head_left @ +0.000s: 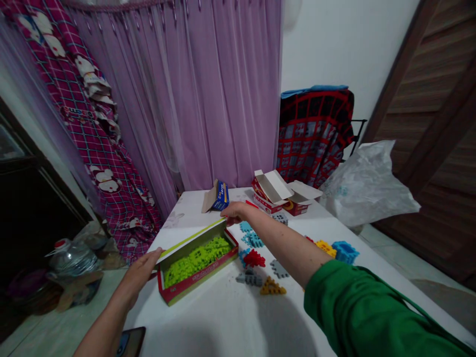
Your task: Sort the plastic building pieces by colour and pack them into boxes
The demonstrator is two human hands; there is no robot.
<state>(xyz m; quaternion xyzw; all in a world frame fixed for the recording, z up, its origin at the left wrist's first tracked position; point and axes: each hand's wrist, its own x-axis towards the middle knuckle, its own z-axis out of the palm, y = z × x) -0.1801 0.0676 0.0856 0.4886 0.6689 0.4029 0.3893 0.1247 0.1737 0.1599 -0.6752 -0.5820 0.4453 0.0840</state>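
Note:
A red cardboard box [201,275] lies slantwise on the white table, its long lid [193,237] raised along the far side. Inside it are many lime-green interlocking plastic pieces [197,259]. My left hand [140,272] holds the lid's left end, thumb side up by the corner. With closed fingers my right hand [235,212] grips the lid's far right corner. Loose toothed pieces lie right of the box: light blue ones [253,240], a red one [254,258], grey ones [249,277] and a mustard-yellow one [272,286].
Open red-and-white boxes [271,191] and a blue box [222,195] stand at the table's back. Yellow [326,248] and blue [344,252] built blocks sit beyond my right forearm. A phone [132,342] lies at the near left edge. A white plastic bag [366,186] is at right.

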